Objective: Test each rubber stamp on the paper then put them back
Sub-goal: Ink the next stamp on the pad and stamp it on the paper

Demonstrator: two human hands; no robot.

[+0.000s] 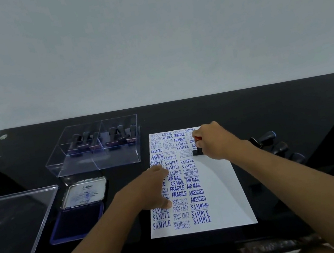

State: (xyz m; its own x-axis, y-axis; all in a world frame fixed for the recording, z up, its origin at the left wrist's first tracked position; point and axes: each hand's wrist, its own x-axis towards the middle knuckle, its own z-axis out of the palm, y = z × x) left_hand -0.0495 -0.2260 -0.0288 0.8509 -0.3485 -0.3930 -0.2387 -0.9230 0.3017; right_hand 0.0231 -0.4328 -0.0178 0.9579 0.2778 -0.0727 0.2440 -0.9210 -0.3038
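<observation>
Six stamps point(102, 140) boxed, three point(275, 145) loose.

Lying mid-table point(269, 109): white stamped paper sheet point(223, 194). Left of it, open blue ink pad tin point(80, 209); further left, flat clear plastic lid point(12, 225). Behind-left, clear plastic box point(96, 147) holding stamps. Right, loose black-handled stamps point(275, 143).

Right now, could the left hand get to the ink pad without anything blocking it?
Probably yes. The left hand lies flat on the paper, holding nothing, and the open ink pad sits just to its left with only bare table between them.
</observation>
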